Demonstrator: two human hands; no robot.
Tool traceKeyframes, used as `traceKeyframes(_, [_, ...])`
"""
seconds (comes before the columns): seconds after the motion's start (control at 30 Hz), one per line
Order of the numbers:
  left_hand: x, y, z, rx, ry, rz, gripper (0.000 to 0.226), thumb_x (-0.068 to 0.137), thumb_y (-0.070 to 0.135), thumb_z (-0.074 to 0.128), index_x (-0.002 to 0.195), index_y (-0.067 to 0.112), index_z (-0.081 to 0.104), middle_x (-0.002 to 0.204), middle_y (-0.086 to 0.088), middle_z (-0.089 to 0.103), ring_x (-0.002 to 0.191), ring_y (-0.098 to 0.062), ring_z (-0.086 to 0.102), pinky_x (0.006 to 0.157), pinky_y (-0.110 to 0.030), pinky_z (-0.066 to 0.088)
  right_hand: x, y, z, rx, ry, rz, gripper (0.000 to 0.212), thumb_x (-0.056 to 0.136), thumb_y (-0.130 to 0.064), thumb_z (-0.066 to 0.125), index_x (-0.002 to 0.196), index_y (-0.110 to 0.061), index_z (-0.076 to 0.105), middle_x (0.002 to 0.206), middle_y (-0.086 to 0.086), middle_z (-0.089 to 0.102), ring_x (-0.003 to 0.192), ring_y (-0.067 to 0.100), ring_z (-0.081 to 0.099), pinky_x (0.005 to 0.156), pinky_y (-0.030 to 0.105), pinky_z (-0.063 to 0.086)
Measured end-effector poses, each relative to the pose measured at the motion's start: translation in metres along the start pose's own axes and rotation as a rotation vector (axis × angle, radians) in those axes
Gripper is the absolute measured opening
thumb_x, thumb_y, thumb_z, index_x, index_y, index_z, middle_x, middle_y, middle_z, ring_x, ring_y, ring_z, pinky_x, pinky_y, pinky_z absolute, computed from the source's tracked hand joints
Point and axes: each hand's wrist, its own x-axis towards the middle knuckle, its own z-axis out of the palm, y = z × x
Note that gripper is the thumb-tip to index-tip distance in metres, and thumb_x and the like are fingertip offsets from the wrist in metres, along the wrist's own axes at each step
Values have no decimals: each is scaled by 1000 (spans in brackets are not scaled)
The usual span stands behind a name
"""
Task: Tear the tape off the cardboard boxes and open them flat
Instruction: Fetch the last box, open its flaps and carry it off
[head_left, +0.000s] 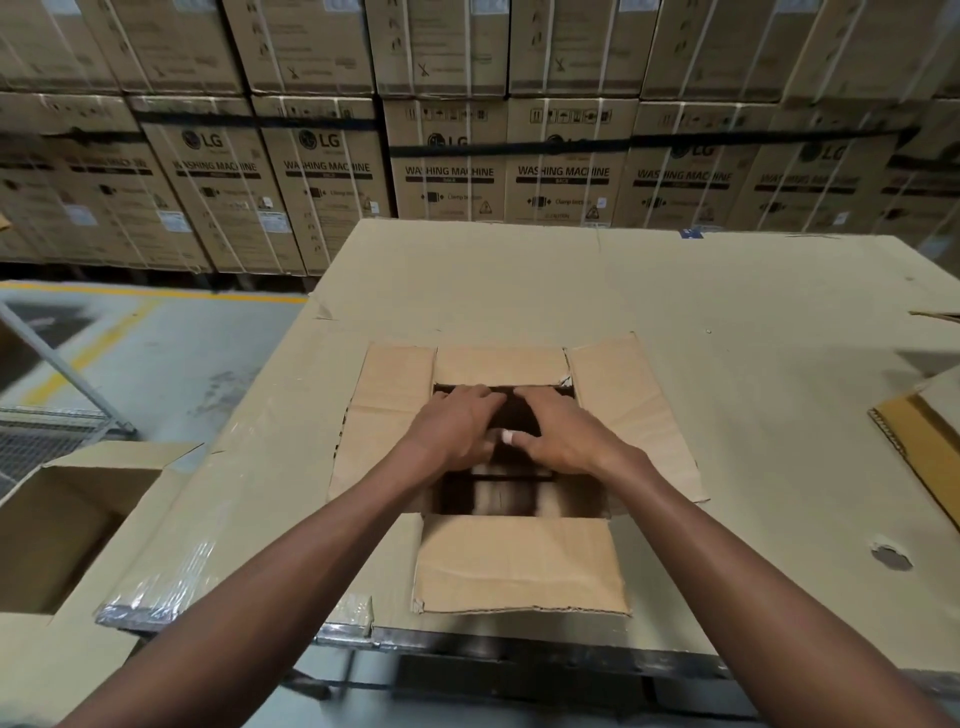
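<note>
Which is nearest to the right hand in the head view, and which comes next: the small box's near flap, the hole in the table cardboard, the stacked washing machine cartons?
From the right hand:
1. Near flap, just below the hand.
2. Hole, far right.
3. Washing machine cartons, behind the table.

We see open box (519, 561): matt brown cardboard, creased flaps, ragged edges | table cover (727, 312): matt cardboard, glossy clear film wrapping its left edge (156, 587) | floor (197, 353): smooth grey, scuffed
</note>
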Motion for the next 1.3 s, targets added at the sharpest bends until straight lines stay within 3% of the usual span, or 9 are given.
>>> traceKeyframes(0.17, [21, -9, -18, -49, 246, -16, 74, 99, 40, 58, 163, 20, 26, 164, -5, 38, 146, -29, 38, 114, -46, 39, 17, -9, -18, -20, 285, -71, 74, 93, -49, 65, 155, -22, 39, 157, 4, 43, 138, 30, 48, 115, 46, 40])
traceKeyframes(0.33, [53, -23, -17, -126, 218, -98, 89, 100, 42, 61, 167, 31, 4, 173, 0, 19, 157, -30, 20, 119, -51, 29, 52, -9, -28, -99, 348, -16, 72, 94, -36, 67, 157, -21, 36, 164, 6, 32, 144, 35, 38, 115, 50, 38])
traceKeyframes(0.47, [73, -22, -1, -113, 80, -179, 75, 105, 33, 50, 167, 29, 8, 173, 2, 18, 156, -31, 17, 121, -56, 16, 80, 2, -21, -161, 254, 24, 68, 98, -42, 61, 157, -23, 35, 161, 5, 39, 144, 36, 38, 113, 53, 36])
traceKeyframes(0.67, [91, -21, 11, -52, 13, -229, 56, 104, 31, 46, 157, 25, 30, 159, -3, 39, 144, -33, 33, 111, -55, 26, 99, 10, -7, -317, 167, 72, 61, 96, -46, 61, 149, -21, 45, 146, 10, 53, 135, 34, 45, 109, 47, 35])
traceKeyframes(0.8, [91, -22, 14, -58, 27, -228, 60, 102, 36, 51, 157, 26, 30, 159, -2, 39, 145, -32, 32, 111, -55, 24, 101, 10, -4, -335, 180, 81, 61, 93, -43, 64, 147, -22, 46, 145, 9, 53, 134, 34, 45, 108, 46, 35])
traceKeyframes(0.97, [78, -28, 9, -100, 50, -179, 75, 98, 43, 58, 163, 29, 23, 170, 2, 25, 154, -25, 23, 118, -54, 18, 88, 4, -13, -219, 157, 50, 67, 94, -41, 66, 153, -22, 42, 155, 7, 44, 143, 32, 38, 113, 47, 33])
traceKeyframes(1.2, [26, -53, -6, -201, 71, -198, 60, 100, 54, 56, 155, 32, 44, 162, 0, 41, 145, -25, 39, 115, -54, 24, 16, 21, -42, 95, 260, 56, 36, 93, -48, 65, 126, -35, 69, 135, -4, 68, 127, 22, 59, 110, 48, 42])
traceKeyframes(1.3, [-8, -66, -1, -294, 143, -237, 53, 99, 52, 59, 149, 35, 52, 165, 0, 34, 151, -27, 26, 117, -52, 20, -19, 43, -56, 78, 322, 77, 35, 94, -45, 66, 126, -33, 69, 137, -8, 66, 130, 19, 58, 109, 45, 38])
